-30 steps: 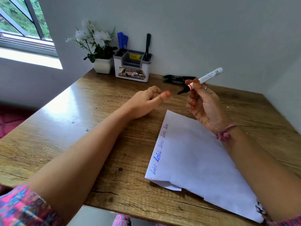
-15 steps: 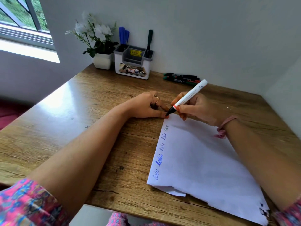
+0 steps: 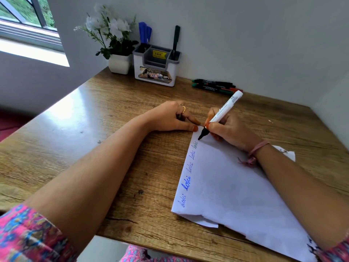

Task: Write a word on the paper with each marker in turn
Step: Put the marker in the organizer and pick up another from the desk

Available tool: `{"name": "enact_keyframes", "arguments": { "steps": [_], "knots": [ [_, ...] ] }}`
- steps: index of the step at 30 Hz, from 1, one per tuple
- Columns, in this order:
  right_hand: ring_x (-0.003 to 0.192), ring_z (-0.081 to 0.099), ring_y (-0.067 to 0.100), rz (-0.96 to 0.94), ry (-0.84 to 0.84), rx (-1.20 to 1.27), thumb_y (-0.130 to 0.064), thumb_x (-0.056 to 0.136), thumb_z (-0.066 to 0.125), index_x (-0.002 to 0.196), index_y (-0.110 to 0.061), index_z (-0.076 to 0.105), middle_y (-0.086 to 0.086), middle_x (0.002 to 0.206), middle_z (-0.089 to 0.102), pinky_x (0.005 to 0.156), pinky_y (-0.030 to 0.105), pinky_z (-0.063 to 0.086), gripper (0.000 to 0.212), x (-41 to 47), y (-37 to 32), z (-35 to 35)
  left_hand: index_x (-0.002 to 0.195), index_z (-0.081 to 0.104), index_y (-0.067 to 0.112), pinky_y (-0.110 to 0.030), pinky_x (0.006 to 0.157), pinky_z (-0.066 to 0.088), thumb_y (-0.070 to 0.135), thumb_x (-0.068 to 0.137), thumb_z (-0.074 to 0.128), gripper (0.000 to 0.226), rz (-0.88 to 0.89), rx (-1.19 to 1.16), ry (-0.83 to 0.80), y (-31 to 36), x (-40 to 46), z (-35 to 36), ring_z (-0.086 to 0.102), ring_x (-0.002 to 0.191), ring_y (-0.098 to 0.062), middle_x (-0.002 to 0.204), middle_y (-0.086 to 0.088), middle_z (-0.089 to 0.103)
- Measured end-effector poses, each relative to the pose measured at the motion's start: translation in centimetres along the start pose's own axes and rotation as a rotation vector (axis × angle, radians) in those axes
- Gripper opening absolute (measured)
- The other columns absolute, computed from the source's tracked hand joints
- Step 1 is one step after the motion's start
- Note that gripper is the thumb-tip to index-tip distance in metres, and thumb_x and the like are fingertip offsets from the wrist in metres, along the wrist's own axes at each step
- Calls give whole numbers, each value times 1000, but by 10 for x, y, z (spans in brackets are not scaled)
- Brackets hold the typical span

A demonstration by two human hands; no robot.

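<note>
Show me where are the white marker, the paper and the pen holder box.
white marker (image 3: pixel 223 112), head view, middle of its white barrel.
paper (image 3: pixel 226 186), head view, bare white part right of the written words.
pen holder box (image 3: pixel 154 72), head view, front wall at the label.

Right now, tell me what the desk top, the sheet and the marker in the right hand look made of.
Brown desk top: wood or wood-look laminate, with grain lines and a glossy window glare.
White sheet: thin matte paper with a torn, curled near edge.
White-barrelled black-tipped marker: probably smooth plastic, printed barrel; gripped by the right hand.
</note>
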State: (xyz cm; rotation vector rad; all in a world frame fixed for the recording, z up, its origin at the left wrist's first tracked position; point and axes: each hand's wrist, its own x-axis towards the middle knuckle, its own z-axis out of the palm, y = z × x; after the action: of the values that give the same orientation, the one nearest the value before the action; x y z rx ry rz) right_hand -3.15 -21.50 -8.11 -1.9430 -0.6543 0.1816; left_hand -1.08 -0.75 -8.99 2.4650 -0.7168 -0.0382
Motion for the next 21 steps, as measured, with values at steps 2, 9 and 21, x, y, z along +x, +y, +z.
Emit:
{"name": "enact_keyframes", "arguments": {
  "steps": [2, 9, 21],
  "knots": [
    [45, 44, 2, -7, -11, 9, -8, 74, 54, 66, -16, 51, -9, 49, 49, 45, 14, 36, 12, 0, 0, 0, 106, 69, 41, -20, 62, 33, 49, 81, 65, 27, -1, 6, 3, 1, 0, 0, 48, 76, -4, 84, 12, 49],
    [47, 43, 1, -17, -20, -6, -8, 73, 54, 66, -16, 49, -11, 51, 49, 46, 13, 35, 12, 1, 1, 1, 104, 70, 40, -19, 64, 37, 46, 81, 67, 25, 10, -18, 15, 0, -2, 0, 50, 78, -5, 85, 10, 53],
    [45, 43, 0, -12, 17, -22, -9, 72, 54, 66, -16, 50, -12, 47, 49, 44, 13, 35, 10, 2, 1, 2, 102, 70, 40, -21, 66, 40, 45, 80, 68, 23, 4, -38, 19, 2, -3, 0, 49, 76, -5, 82, 11, 51]
  ]
}}
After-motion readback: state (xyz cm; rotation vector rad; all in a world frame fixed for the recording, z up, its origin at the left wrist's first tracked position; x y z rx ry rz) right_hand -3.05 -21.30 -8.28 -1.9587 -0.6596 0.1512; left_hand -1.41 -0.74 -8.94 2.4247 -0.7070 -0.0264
